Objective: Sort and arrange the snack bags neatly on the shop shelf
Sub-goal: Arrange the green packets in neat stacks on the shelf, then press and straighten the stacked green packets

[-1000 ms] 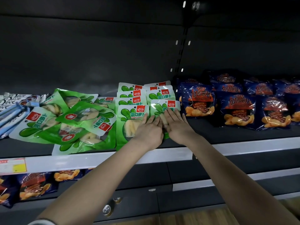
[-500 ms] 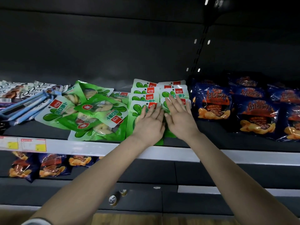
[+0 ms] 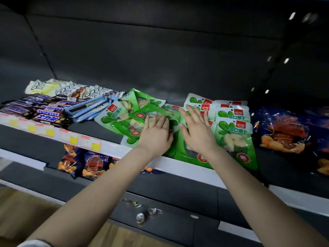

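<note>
Green snack bags lie on the dark shop shelf (image 3: 92, 129). A loose, untidy pile of green bags (image 3: 122, 114) lies left of centre, and two tidy overlapping rows of green bags (image 3: 231, 122) lie to its right. My left hand (image 3: 156, 134) rests flat with straight fingers on the right edge of the untidy pile. Over the left tidy row my right hand (image 3: 197, 131) lies flat, fingers spread, hiding most of those bags. Neither hand grips a bag.
Snickers bars (image 3: 39, 111), Dove chocolate packs (image 3: 67, 90) and pale blue packets (image 3: 90, 107) fill the shelf's left end. Dark blue snack bags (image 3: 288, 129) lie at the right. Price labels (image 3: 89, 142) line the white front rail, with more blue bags (image 3: 85, 163) on the shelf below.
My left hand has slid left off the tidy row onto the untidy green pile, and the two hands now lie apart. The view has swung left, showing the chocolate bars.
</note>
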